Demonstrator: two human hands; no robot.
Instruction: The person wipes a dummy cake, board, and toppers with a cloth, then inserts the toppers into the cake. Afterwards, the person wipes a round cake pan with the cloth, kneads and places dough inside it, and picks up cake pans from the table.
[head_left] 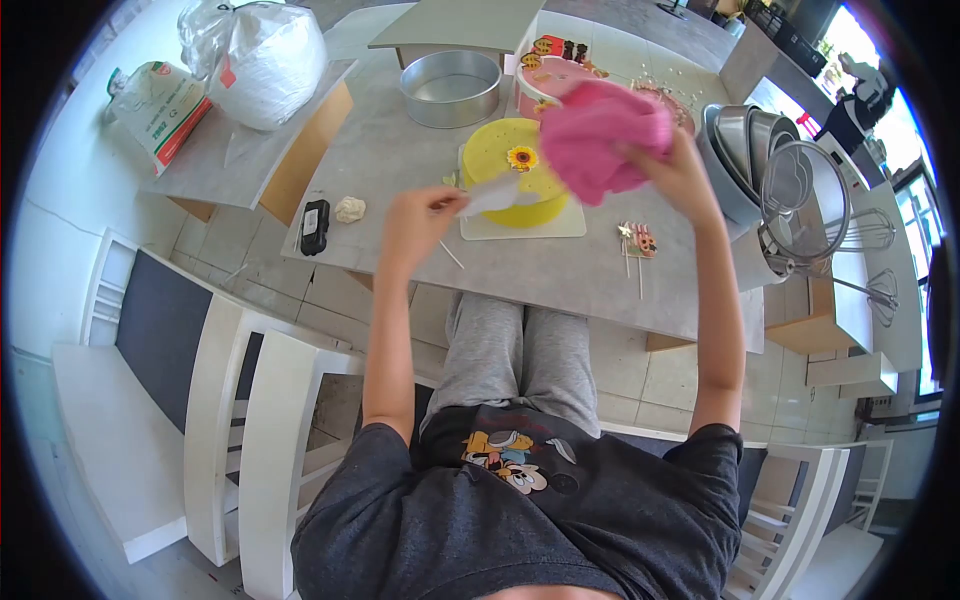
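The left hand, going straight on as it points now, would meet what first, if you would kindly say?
Most likely the yellow cake; the left hand points its pale, blurred item that way, though depth is unclear.

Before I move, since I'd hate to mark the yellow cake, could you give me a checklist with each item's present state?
1. Yellow cake seated on the white board: ok.
2. Sunflower on the cake's top: ok.
3. Right grip holding the pink cloth: ok, raised off the table.
4. Pale item in the left grip clear of the cake: cannot tell; it is blurred and overlaps the cake in view.
5. Cloth clear of the pink cake behind: cannot tell; it hides part of it.
6. Table beside the board cleared: not ok; topper picks lie there.
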